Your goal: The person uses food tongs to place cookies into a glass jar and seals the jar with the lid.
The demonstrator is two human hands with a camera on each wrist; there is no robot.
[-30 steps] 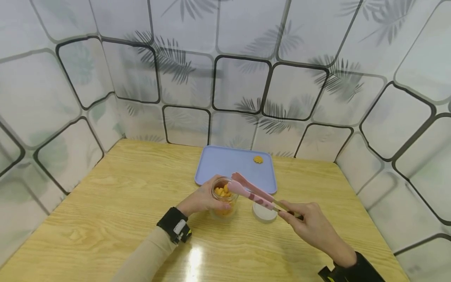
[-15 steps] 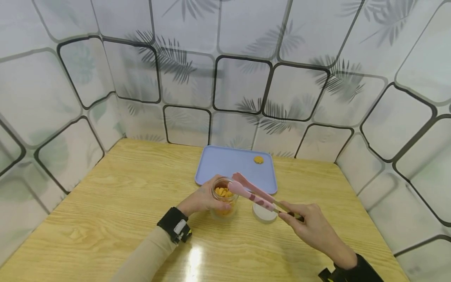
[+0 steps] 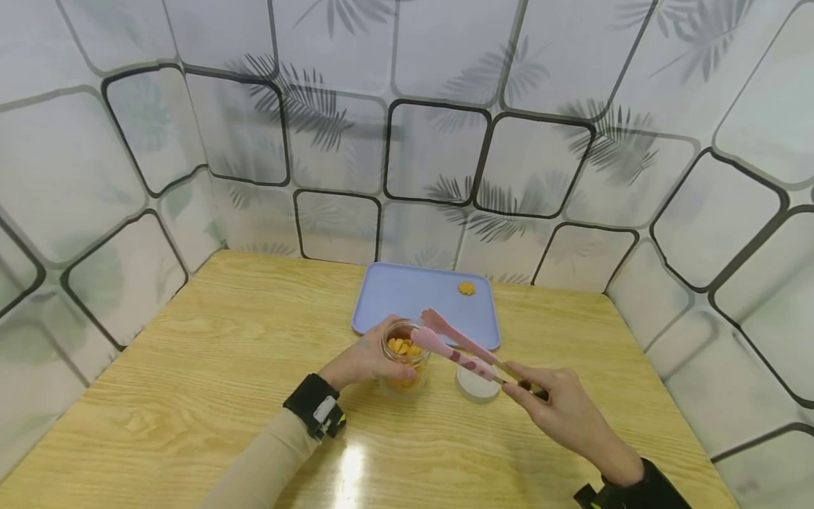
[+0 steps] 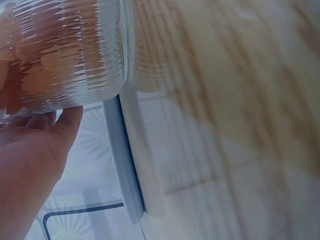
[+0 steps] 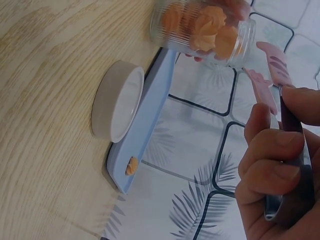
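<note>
My left hand [image 3: 365, 362] grips a clear ribbed glass jar [image 4: 70, 60] standing on the table, its mouth uncovered. Several orange, ridged cookie-like pieces [image 5: 207, 27] fill part of the jar. My right hand [image 3: 562, 406] holds a pair of tongs [image 3: 467, 362] by the metal handles. Their pink tips [image 5: 262, 90] are spread apart with nothing between them, over the jar's right rim in the head view. One orange piece [image 3: 466, 288] lies near the far right corner of the blue tray [image 3: 407, 297] behind the jar.
A white round lid [image 3: 477, 387] lies on the wooden table [image 3: 222, 367], right of the jar and under the tongs. A patterned curtain [image 3: 432, 148] encloses the back and sides of the table.
The pink tips of the tongs have spread slightly wider. Both hands, the jar and the piece on the tray stay almost in place.
</note>
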